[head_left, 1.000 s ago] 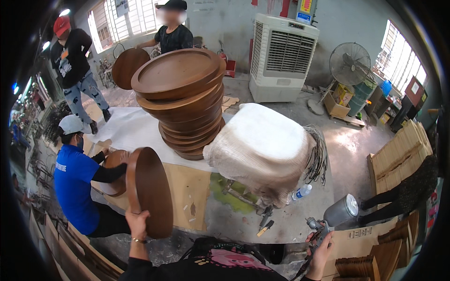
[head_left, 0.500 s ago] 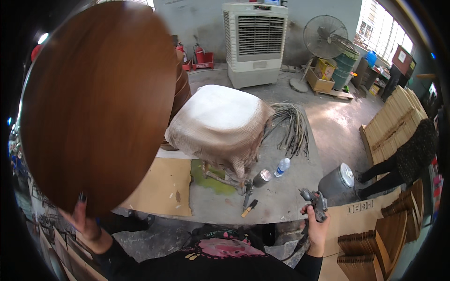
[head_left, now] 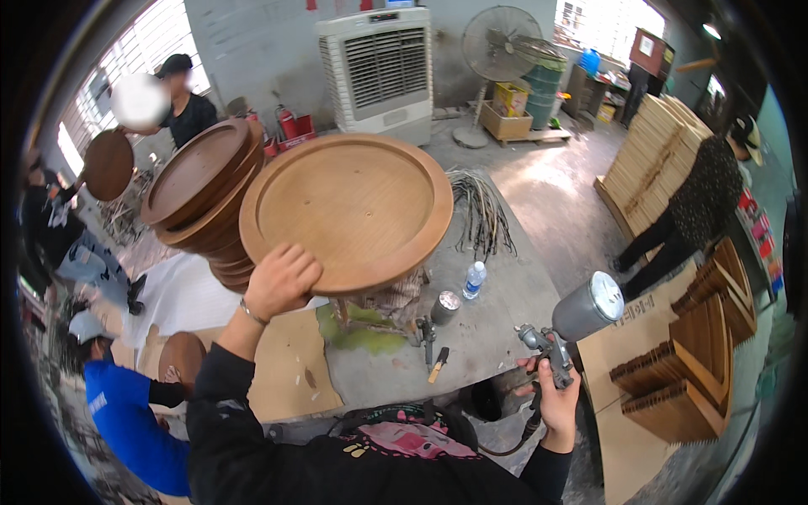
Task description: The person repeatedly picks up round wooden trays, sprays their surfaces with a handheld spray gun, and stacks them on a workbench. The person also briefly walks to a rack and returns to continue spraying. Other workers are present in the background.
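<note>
A round wooden tray (head_left: 353,215), brown with a raised rim and lighter recessed middle, sits over the cloth-covered stand (head_left: 396,305), most of which it hides. My left hand (head_left: 284,282) is closed on the tray's near left rim, fingers curled over the edge. On the right, my right hand (head_left: 557,404) grips a metal spray gun (head_left: 551,355) by its handle, away from the tray. A silver cup (head_left: 589,307) is fixed to the gun, and a dark hose hangs below it.
A stack of round trays (head_left: 206,185) stands left. The grey table (head_left: 488,337) bears a water bottle (head_left: 475,279), a can (head_left: 445,307), a brush (head_left: 438,365) and another spray gun (head_left: 425,337). Wooden panels (head_left: 682,379) lie right. Several people work nearby, including one in blue (head_left: 126,421).
The tray was raised at the left with its flat face showing; it has come down over the stand, recessed side up. My view has shifted, bringing people at the left into sight.
</note>
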A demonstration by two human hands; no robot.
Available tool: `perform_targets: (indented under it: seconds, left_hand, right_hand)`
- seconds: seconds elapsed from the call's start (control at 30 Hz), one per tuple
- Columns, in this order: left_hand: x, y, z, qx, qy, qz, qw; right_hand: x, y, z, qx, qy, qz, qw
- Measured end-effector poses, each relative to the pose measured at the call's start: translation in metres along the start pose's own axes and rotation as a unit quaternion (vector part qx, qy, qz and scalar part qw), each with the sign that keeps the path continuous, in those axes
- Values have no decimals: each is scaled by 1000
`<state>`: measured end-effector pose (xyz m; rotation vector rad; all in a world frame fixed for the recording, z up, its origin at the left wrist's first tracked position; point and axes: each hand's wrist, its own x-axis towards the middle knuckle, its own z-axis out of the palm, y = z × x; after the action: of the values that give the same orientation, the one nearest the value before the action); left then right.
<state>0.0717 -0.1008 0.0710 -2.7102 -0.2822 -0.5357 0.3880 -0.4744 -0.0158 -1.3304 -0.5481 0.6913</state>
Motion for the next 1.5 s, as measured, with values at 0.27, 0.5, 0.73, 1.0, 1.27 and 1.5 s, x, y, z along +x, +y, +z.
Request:
perform_targets:
  seconds: [0.27,0.5,0.73,1.0,1.27,1.5]
  left_hand:
    - [-50,-47,19,-92,-18,-81,992]
    - [-68,-62,2,-182,-13,-134,974]
    - [-72,-56,4,-198,-18,-172,965]
    - [-70,-46,-1,-183,-30,-181,966]
    - [-63,-27,7,-144,19,-191,971]
    - [-34,9,21,-143,83,-199,966]
  right_hand:
    - [27,-39,31,-84,112,-35,990]
    - [98,-96,56,-101,25,-50,993]
    - [201,-116,103,-136,-4,-19,991]
    - [244,-121,127,-174,37,-65,982]
    - [175,-122,95,-198,-3,-44,979]
    - [122,-125,84,-165,-38,-50,984]
